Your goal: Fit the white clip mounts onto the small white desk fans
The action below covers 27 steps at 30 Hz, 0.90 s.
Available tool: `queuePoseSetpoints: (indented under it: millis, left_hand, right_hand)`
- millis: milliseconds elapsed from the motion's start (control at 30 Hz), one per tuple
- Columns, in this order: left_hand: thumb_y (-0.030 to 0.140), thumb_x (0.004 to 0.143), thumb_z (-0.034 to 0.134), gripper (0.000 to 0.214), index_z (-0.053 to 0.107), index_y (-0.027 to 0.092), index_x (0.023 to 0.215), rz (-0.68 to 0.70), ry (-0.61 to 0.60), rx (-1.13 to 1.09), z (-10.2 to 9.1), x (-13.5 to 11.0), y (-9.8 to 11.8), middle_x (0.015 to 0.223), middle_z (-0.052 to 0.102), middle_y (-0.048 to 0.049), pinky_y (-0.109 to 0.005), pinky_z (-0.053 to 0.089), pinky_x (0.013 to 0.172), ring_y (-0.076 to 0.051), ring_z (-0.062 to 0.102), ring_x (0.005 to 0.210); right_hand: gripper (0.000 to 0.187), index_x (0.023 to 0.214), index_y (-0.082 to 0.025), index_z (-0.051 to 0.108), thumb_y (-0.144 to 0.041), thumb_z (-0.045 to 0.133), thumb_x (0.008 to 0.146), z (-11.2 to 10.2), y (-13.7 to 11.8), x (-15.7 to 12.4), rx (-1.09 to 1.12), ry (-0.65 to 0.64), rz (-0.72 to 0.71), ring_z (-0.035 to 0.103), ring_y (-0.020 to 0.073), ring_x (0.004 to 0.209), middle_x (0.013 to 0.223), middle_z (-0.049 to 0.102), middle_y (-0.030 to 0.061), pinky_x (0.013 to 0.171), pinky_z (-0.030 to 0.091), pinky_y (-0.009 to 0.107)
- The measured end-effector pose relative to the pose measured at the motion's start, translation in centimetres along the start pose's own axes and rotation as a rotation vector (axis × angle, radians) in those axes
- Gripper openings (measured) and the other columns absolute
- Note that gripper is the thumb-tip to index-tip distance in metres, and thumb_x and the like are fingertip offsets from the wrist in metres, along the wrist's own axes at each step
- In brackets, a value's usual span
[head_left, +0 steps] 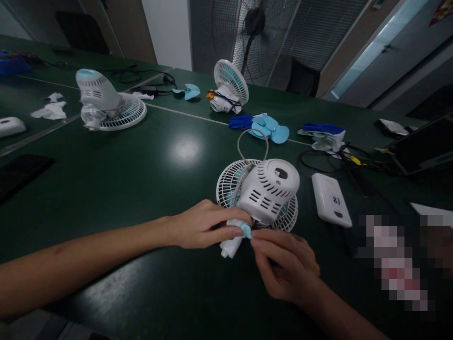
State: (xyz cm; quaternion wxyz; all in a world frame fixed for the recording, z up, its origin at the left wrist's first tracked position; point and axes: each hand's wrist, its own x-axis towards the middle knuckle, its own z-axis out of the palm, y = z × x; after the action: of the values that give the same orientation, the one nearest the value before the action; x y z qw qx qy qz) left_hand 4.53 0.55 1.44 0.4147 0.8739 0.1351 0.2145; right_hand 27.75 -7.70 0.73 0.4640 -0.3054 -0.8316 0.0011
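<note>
A small white fan (pixel 279 189) lies face down on its round grille (pixel 226 184), motor housing up, with light blue showing through the slats. My left hand (pixel 208 224) is closed around the white neck at the near side of the housing. A light blue knob (pixel 245 229) sticks out at the side of that neck. Thumb and fingertips of my right hand (pixel 283 259) pinch at this knob; its far side is hidden by the fingers. A thin grey cable (pixel 268 144) loops up behind the fan.
Right of the fan lies a white base piece (pixel 331 199). Behind it are light blue fan blades (pixel 271 127) and blue-and-white gloves (pixel 323 134). Two more fans (pixel 102 101) stand farther off on the green table (pixel 170 174). A dark phone-like slab (pixel 23 174) lies at left.
</note>
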Motion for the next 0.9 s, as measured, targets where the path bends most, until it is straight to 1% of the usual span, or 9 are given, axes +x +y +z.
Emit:
queuePoseSetpoints:
  millis: [67, 167, 233, 400, 467, 533, 700, 833, 900]
  left_hand:
    - [0.035, 0.112, 0.043, 0.031, 0.056, 0.018, 0.134, 0.018, 0.011, 0.002, 0.0, 0.0, 0.0, 0.101, 0.073, -0.0062, -0.025, 0.055, 0.074, -0.014, 0.069, 0.080]
    - [0.036, 0.112, 0.040, 0.033, 0.055, 0.017, 0.136, 0.035, 0.027, 0.013, 0.1, -0.1, -0.1, 0.100, 0.073, -0.0070, -0.026, 0.054, 0.073, -0.015, 0.069, 0.080]
    - [0.036, 0.112, 0.040, 0.033, 0.055, 0.017, 0.135, 0.031, 0.023, 0.022, 0.1, -0.1, -0.2, 0.098, 0.072, -0.0064, -0.026, 0.054, 0.072, -0.015, 0.068, 0.078]
    - [0.037, 0.112, 0.039, 0.035, 0.055, 0.017, 0.135, 0.022, 0.021, 0.036, 0.1, -0.1, -0.2, 0.096, 0.072, -0.0059, -0.025, 0.052, 0.069, -0.015, 0.067, 0.076]
    - [0.037, 0.112, 0.040, 0.034, 0.054, 0.017, 0.136, 0.016, 0.019, 0.041, 0.1, -0.1, -0.2, 0.095, 0.071, -0.0056, -0.024, 0.051, 0.068, -0.014, 0.066, 0.075]
    - [0.035, 0.112, 0.041, 0.033, 0.054, 0.017, 0.136, 0.017, 0.014, 0.033, 0.1, -0.1, -0.2, 0.095, 0.071, -0.0055, -0.024, 0.051, 0.068, -0.014, 0.066, 0.075]
    - [0.033, 0.111, 0.044, 0.030, 0.054, 0.018, 0.136, 0.025, 0.008, 0.022, 0.1, -0.1, -0.3, 0.100, 0.072, -0.0061, -0.026, 0.052, 0.073, -0.015, 0.068, 0.080]
    - [0.033, 0.110, 0.046, 0.029, 0.055, 0.019, 0.134, 0.016, -0.010, 0.026, 0.1, -0.2, -0.2, 0.103, 0.073, -0.0065, -0.026, 0.053, 0.074, -0.016, 0.070, 0.083]
    - [0.033, 0.111, 0.045, 0.029, 0.056, 0.019, 0.133, 0.018, -0.011, 0.031, 0.1, -0.2, -0.2, 0.101, 0.073, -0.0065, -0.027, 0.054, 0.074, -0.016, 0.070, 0.082]
  right_hand:
    - [0.039, 0.120, -0.016, 0.068, 0.001, 0.062, 0.086, 0.0, 0.4, -0.2, -0.013, 0.001, -0.010, 0.074, 0.0149, 0.104, 0.116, 0.076, 0.0074, 0.086, 0.063, 0.028]
    - [0.048, 0.131, -0.017, 0.063, 0.001, 0.061, 0.087, 0.3, 0.7, -0.4, 0.019, -0.074, -0.012, 0.074, 0.0175, 0.110, 0.125, 0.075, 0.0086, 0.088, 0.065, 0.031]
    - [0.049, 0.133, -0.017, 0.062, 0.002, 0.060, 0.087, 0.4, 0.7, -0.3, 0.045, -0.091, -0.002, 0.074, 0.0179, 0.110, 0.126, 0.074, 0.0090, 0.089, 0.065, 0.032]
    - [0.047, 0.131, -0.018, 0.061, 0.003, 0.059, 0.089, 0.4, 0.7, -0.2, 0.100, -0.061, 0.042, 0.076, 0.0165, 0.107, 0.125, 0.075, 0.0075, 0.087, 0.066, 0.030]
    - [0.043, 0.131, -0.019, 0.061, 0.001, 0.060, 0.092, 0.4, 0.6, 0.0, 0.093, -0.050, 0.056, 0.076, 0.0159, 0.105, 0.122, 0.077, 0.0067, 0.085, 0.066, 0.029]
    - [0.037, 0.127, -0.019, 0.062, -0.003, 0.062, 0.094, 0.4, 0.4, 0.2, 0.055, -0.030, 0.070, 0.077, 0.0155, 0.101, 0.114, 0.079, 0.0053, 0.083, 0.065, 0.029]
    - [0.022, 0.115, -0.021, 0.065, -0.012, 0.068, 0.095, 0.5, 0.0, 1.1, -0.019, 0.016, 0.096, 0.078, 0.0144, 0.083, 0.096, 0.081, 0.0012, 0.073, 0.064, 0.027]
    - [0.020, 0.111, -0.022, 0.065, -0.013, 0.069, 0.094, 0.5, -0.2, 1.3, -0.005, 0.028, 0.143, 0.074, 0.0122, 0.068, 0.085, 0.078, -0.0013, 0.059, 0.060, 0.024]
    - [0.020, 0.110, -0.022, 0.065, -0.013, 0.071, 0.093, 0.6, -0.3, 1.2, -0.010, 0.036, 0.182, 0.071, 0.0115, 0.063, 0.081, 0.076, -0.0021, 0.055, 0.057, 0.023]
